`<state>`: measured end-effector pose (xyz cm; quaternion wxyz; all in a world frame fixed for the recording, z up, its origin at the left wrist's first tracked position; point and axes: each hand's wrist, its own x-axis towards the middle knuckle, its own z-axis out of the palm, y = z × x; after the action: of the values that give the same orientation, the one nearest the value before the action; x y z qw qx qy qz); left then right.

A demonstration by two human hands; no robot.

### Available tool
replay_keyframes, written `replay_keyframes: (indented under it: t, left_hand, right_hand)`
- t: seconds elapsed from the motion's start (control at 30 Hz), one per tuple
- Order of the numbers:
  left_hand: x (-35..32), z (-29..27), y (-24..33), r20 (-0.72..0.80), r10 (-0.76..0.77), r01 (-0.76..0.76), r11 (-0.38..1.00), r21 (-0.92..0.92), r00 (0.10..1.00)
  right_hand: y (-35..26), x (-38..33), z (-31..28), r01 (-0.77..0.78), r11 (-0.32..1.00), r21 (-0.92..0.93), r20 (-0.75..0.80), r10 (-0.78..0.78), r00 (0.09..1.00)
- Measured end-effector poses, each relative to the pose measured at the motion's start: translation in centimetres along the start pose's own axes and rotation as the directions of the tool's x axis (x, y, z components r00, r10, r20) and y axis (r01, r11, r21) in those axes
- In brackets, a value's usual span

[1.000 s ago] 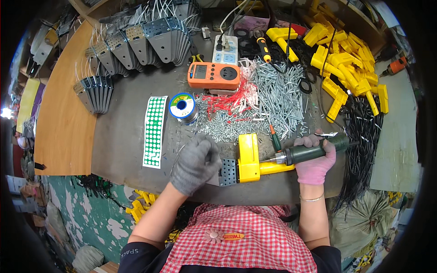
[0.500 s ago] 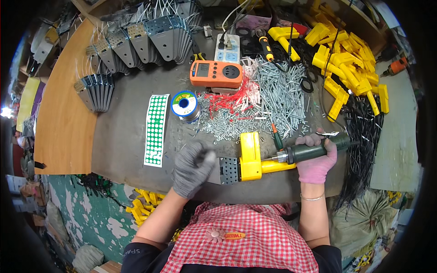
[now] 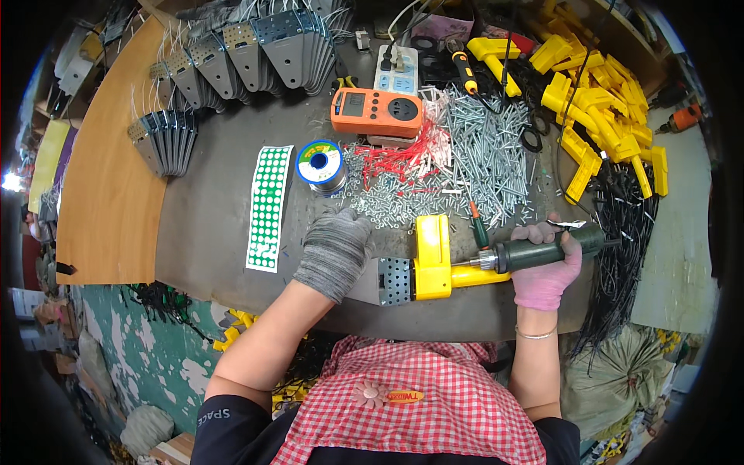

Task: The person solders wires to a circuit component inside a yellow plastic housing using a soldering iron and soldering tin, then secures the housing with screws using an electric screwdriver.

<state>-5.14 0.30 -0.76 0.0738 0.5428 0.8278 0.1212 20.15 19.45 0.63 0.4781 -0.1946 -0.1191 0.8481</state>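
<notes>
My right hand [image 3: 546,267], in a pink glove, is wrapped round a dark green electric screwdriver [image 3: 531,254], its bit pointing left. Beneath the bit lies a yellow plastic handle [image 3: 434,256], joined on its left to a grey metal piece with a perforated end [image 3: 395,280]. My left hand [image 3: 335,252], gloved in grey, reaches to the near edge of a pile of small nuts and screws [image 3: 380,203]. Its fingers are curled together, and whatever they pinch is hidden. Just above the screwdriver lies a small green-handled screwdriver [image 3: 480,231].
Beyond my hands are long screws [image 3: 488,155], red plastic-like bits [image 3: 411,159], a solder spool [image 3: 320,165], an orange meter [image 3: 376,111] and a green-dot sticker sheet [image 3: 269,209]. Metal blades [image 3: 291,50] stand back left; yellow handles [image 3: 597,101] and black cables [image 3: 620,263] lie right.
My left hand has moved forward and slightly right, to the edge of the small-hardware pile. My right hand still holds the electric screwdriver. The whole view has shifted slightly.
</notes>
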Motion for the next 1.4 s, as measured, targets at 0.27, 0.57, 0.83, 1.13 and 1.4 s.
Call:
replay_keyframes:
  t: [0.27, 0.57, 0.83, 1.13, 1.4]
  left_hand:
    - [1.1, -0.2, 0.2, 0.056, 0.139, -0.147, 0.971, 0.188, 0.989]
    - [-2.4, -0.3, 1.5, -0.279, 0.113, -0.213, 0.908, -0.361, 0.954]
    - [-3.6, 1.7, 3.1, -0.391, 0.101, -0.33, 0.747, -0.577, 0.915]
    - [-3.3, 1.8, 3.1, -0.302, 0.044, -0.244, 0.705, -0.666, 0.952]
    - [-3.0, 2.3, 2.8, -0.286, 0.071, -0.26, 0.659, -0.706, 0.956]
  right_hand:
    - [-0.1, 0.2, -0.4, -0.001, 1.0, -0.017, 0.001, 0.002, 1.0]
    - [-0.1, 0.1, -0.5, 0.024, 0.999, -0.024, -0.044, -0.025, 0.999]
    - [0.2, -0.2, 0.2, 0.003, 1.0, 0.024, -0.033, -0.003, 0.999]
    - [0.3, -0.8, 1.5, 0.001, 1.0, 0.017, -0.012, -0.001, 1.0]
    - [0.4, -0.8, 1.2, 0.016, 1.0, 0.001, 0.024, -0.016, 1.0]
